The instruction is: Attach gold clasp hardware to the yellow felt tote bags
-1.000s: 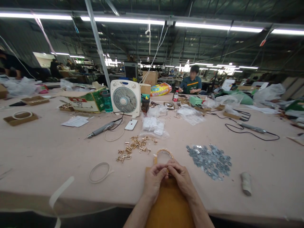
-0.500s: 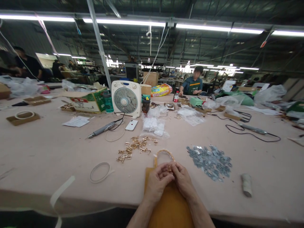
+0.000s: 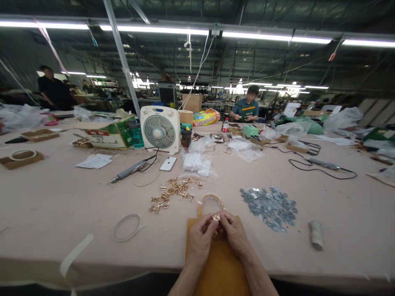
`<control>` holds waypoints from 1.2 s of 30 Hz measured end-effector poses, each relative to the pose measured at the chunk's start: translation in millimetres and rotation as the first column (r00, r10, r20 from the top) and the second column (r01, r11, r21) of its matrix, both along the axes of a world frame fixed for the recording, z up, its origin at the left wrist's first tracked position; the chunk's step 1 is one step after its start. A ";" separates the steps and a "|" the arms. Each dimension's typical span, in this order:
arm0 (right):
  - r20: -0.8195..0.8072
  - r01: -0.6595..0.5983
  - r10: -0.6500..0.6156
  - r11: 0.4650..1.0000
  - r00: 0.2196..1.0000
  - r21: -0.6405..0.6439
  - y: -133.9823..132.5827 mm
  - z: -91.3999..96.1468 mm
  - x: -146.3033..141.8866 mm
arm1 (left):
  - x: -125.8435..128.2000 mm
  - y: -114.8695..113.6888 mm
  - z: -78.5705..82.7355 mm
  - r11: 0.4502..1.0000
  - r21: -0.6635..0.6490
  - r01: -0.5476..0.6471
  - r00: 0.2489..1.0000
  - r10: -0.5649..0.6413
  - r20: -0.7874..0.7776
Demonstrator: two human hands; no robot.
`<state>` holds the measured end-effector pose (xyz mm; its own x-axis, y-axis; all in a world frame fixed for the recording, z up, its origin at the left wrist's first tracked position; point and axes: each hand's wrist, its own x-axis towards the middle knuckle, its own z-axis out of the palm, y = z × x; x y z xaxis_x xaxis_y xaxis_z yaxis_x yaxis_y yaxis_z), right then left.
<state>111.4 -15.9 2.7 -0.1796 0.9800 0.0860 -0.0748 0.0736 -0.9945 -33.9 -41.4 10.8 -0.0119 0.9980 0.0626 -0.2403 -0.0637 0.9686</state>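
Between the fingertips of my left hand [image 3: 200, 238] and my right hand [image 3: 235, 233] is a small gold metal fitting [image 3: 216, 217]. Both hands are closed in a pinch on it, above a mustard-yellow bag [image 3: 222, 267] lying at the table's front edge. The bag's wrapped handle [image 3: 212, 196] arches up beyond my fingers, with clear film on it. Several loose gold fittings [image 3: 175, 189] lie in a pile past my left hand. To the right of the bag spreads a heap of small grey metal plates [image 3: 268, 207]. The lower side of the held fitting is hidden by my fingers.
An electric screwdriver [image 3: 128, 172] lies left, near a phone [image 3: 168, 163] and a white fan [image 3: 159, 130]. Another electric screwdriver [image 3: 322, 163] rests on the right. A whitish roll [image 3: 316, 235] and a coil of tape [image 3: 126, 227] flank the bag. A co-worker [image 3: 247, 106] sits across the table.
The gold fitting has turned up between my fingertips, showing a bright flat face. My hands have shifted slightly left in view, along with the whole scene. A standing person at far left changed posture.
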 end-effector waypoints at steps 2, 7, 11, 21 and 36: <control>0.012 -0.022 0.021 1.000 1.000 0.012 -0.2 -0.3 -0.4 | -1.6 -2.2 2.9 0.998 0.035 -0.056 0.997 0.058 -0.056; 0.011 -0.083 0.083 0.996 0.996 0.019 -3.3 10.6 -0.8 | -1.4 -6.3 11.9 0.985 0.120 -0.120 0.984 0.135 -0.120; -0.062 -0.140 0.139 0.990 0.988 -0.008 -6.4 17.0 -1.4 | 1.3 -7.5 14.9 0.994 0.087 -0.072 0.993 0.080 -0.090; -0.068 0.203 -0.199 0.977 0.978 0.062 -6.9 12.0 -1.8 | -1.1 -4.4 -0.2 0.981 0.040 -0.188 0.976 0.191 -0.102; 0.070 0.159 -0.189 0.938 0.979 0.308 -5.3 10.3 0.8 | -2.4 -7.5 12.4 0.946 0.205 -0.251 0.939 0.290 -0.187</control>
